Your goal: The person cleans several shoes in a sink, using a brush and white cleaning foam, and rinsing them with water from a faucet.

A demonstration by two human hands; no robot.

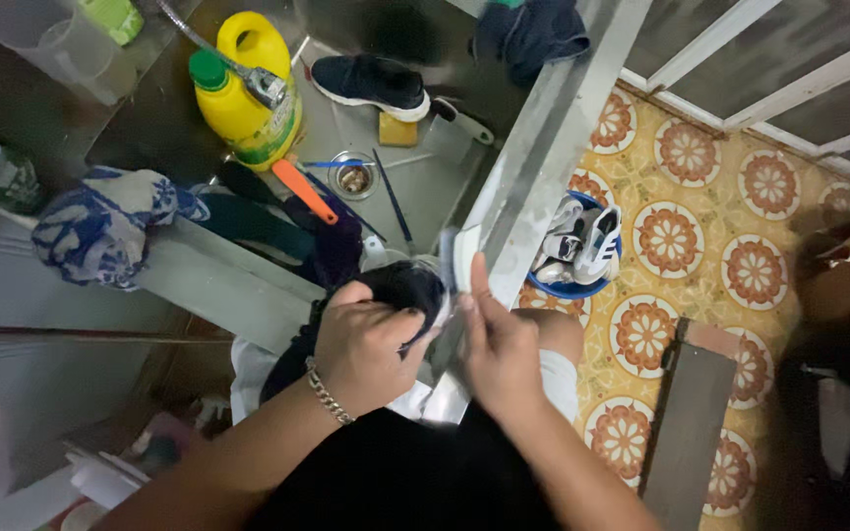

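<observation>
Nearest to us are our two forearms, the left one wearing a silver chain bracelet (325, 391), reaching over the near edge of the stainless steel sink (543, 167). Our left hand (366, 349) is clamped around a dark navy sneaker with a white sole (407, 287), fingers curled over its upper. Our right hand (500, 354) is closed on a small pale brush (462, 258), thumb raised along it, and the brush head sits just beside the shoe, at the sink's near edge; the two hands are close together but not touching. Farther in, on the sink floor, lies a second dark sneaker (371, 83) near the far wall, with a yellow sponge (397, 130) just beside it. A yellow plastic bottle with a green cap (246, 98) stands towards the sink's left side, and an orange-handled brush (304, 191) lies near the round drain (353, 178). A blue-and-white patterned cloth (105, 224) hangs over the left rim. On the patterned tile floor (740, 265) beyond the right edge sits a blue basin holding white sneakers (578, 246).
</observation>
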